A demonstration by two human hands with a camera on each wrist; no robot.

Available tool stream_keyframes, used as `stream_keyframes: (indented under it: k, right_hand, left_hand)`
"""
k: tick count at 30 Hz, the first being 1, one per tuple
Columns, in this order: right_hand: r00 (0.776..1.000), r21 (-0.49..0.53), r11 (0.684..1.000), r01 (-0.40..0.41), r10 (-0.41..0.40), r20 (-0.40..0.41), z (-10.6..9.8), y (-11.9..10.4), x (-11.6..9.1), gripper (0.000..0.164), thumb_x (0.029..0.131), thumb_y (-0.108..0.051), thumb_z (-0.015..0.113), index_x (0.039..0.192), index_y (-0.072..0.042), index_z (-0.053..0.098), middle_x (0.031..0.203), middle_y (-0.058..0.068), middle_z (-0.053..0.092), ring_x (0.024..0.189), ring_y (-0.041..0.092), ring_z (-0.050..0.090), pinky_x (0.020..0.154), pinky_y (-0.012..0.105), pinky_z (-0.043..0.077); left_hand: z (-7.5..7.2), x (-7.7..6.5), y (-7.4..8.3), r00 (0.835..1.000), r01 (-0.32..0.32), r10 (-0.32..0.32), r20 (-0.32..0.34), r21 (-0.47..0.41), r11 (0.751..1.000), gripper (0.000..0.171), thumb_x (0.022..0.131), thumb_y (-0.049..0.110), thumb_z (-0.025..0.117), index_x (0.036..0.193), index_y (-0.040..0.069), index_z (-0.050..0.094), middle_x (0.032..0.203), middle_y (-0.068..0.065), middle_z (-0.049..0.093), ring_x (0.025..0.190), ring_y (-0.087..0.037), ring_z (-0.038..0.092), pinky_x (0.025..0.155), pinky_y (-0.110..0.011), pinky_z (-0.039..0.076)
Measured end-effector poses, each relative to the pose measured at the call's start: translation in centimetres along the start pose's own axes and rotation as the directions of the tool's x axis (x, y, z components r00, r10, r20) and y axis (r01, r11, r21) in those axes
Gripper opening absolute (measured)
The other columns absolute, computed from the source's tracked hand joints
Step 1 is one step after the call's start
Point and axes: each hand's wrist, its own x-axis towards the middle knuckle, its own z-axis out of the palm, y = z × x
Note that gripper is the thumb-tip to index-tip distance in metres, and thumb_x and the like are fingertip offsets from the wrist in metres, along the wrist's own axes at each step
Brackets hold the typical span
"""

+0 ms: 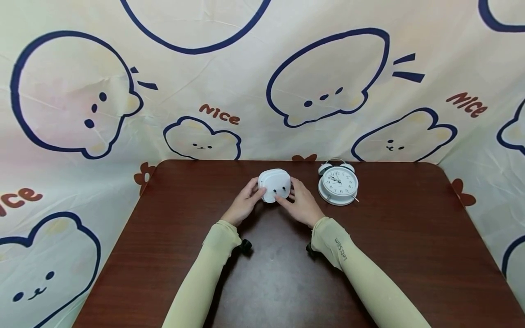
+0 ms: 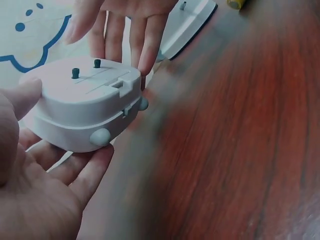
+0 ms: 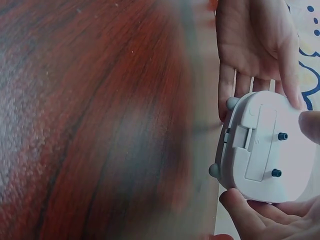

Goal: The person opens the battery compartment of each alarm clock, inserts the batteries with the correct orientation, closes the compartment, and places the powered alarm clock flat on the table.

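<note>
A small white clock (image 1: 271, 180), its back turned up toward the head camera, is held between both hands over the far part of the table. Two dark knobs (image 3: 276, 173) stand out from that back beside a battery cover (image 3: 261, 145); the dial side is hidden. My left hand (image 1: 243, 202) grips the left edge, thumb on the back and fingers beneath. Its thumb and fingers also show round the casing in the left wrist view. Opposite it, my right hand (image 1: 303, 206) holds the right edge, thumb near a knob and fingers behind.
A white twin-bell alarm clock (image 1: 338, 182) stands to the right of the hands near the table's back edge. The brown table (image 1: 389, 246) meets a printed cloth (image 1: 254, 91) behind it. A yellow thing (image 2: 236, 3), cut off by the frame, shows in the left wrist view.
</note>
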Motion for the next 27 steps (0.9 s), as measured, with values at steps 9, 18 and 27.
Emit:
stream_keyframes:
  k: [9,18,27]
  right_hand:
    - [1.000,-0.014,1.000,-0.001,0.000,-0.023,0.3,-0.2,0.2,0.110,0.084,-0.041,0.086,0.164,-0.005,0.020,0.157,0.021,0.036,0.137,0.033,0.051,0.104,0.042,0.056]
    - [0.998,-0.130,0.991,0.000,-0.009,-0.068,-0.1,-0.3,0.2,0.110,0.081,-0.048,0.086,0.162,-0.006,0.025,0.155,0.019,0.042,0.138,0.035,0.049,0.114,0.053,0.045]
    - [0.999,-0.090,0.995,0.035,-0.033,0.024,-0.9,0.1,-0.2,0.102,0.082,-0.042,0.088,0.160,-0.008,0.032,0.154,0.015,0.046,0.134,0.031,0.053,0.102,0.045,0.056]
  left_hand:
    - [0.3,0.2,0.2,0.999,0.036,-0.036,0.003,-0.153,0.988,0.042,0.104,0.018,0.064,0.144,0.012,0.050,0.139,-0.016,0.060,0.108,-0.016,0.064,0.086,-0.026,0.059]
    - [0.3,0.2,0.8,0.997,0.065,-0.060,0.049,-0.108,0.992,0.047,0.107,0.029,0.059,0.151,0.015,0.050,0.142,-0.016,0.055,0.111,-0.022,0.064,0.095,-0.049,0.059]
    - [-0.3,0.4,0.7,0.995,0.026,-0.020,0.100,-0.055,0.998,0.053,0.107,0.032,0.058,0.158,0.022,0.043,0.157,-0.003,0.045,0.127,-0.023,0.056,0.103,-0.043,0.053]
